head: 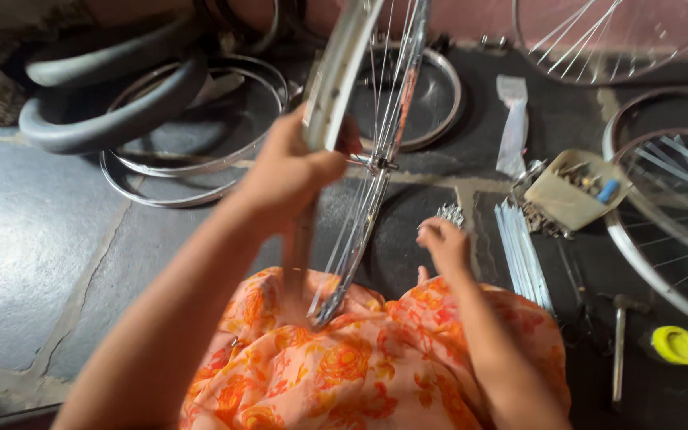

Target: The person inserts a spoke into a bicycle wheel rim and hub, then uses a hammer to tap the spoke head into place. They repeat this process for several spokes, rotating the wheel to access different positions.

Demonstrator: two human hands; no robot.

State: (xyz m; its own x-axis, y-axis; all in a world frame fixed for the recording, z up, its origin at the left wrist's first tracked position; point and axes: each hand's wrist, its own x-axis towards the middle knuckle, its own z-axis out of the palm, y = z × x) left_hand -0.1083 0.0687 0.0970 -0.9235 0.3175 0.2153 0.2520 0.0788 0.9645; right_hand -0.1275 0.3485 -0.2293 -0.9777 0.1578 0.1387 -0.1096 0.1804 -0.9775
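Between the person's knees, over orange flowered cloth [360, 374], the left hand [288, 171] has its fingers wrapped tight around the rim of a spoked bicycle wheel [352, 151], holding it upright on edge. The right hand [443, 243] hangs lower and to the right, fingers loosely curled over a small cluster of spoke nipples [449, 213] on the floor; whether it has pinched one I cannot tell. Judging by this, the step in hand looks like lacing or fitting spokes, and the next move calls for a steady wheel and a fine pinch. Seen nearly edge-on, the wheel's long line runs from the lap up and away toward the far wall. Further right lie a bundle of loose spokes [523, 255], a cardboard tray of small parts [571, 195], a hammer [619, 342] and a yellow cap [676, 344]; bare rims [193, 171] and tyres [113, 119] lie far left.
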